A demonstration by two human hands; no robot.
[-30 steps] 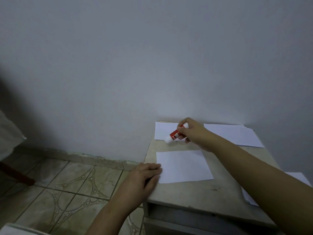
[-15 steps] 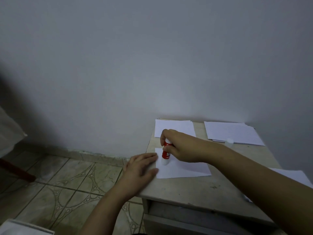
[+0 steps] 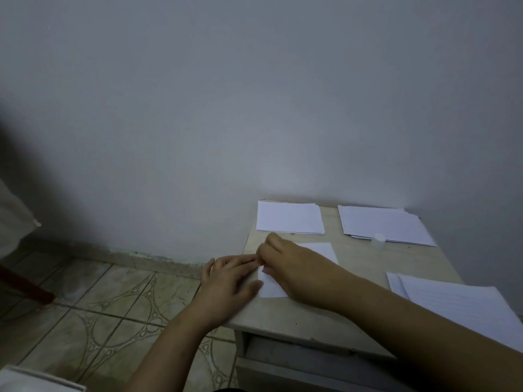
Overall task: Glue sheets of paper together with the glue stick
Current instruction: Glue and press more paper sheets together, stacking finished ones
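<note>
Right hand (image 3: 294, 267) curled over the left edge of the single sheet (image 3: 319, 250) at the table's (image 3: 283, 315) front-left; glue stick presumably inside the fist, hidden, so grip on it cannot be told. Left hand (image 3: 229, 281) flat, fingers straight, pinning the same left edge just beside the right. Sheet white, blank, long axis running left to right, directly under both hands. Likely rubbing along that edge. Cap (image 3: 378, 239) near the far-right stack (image 3: 382, 224); another stack (image 3: 288, 219) at the far-left corner.

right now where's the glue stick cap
In the head view the small white cap stands toward the table's far right, at the near edge of the far-right paper stack, apart from both hands.
</note>
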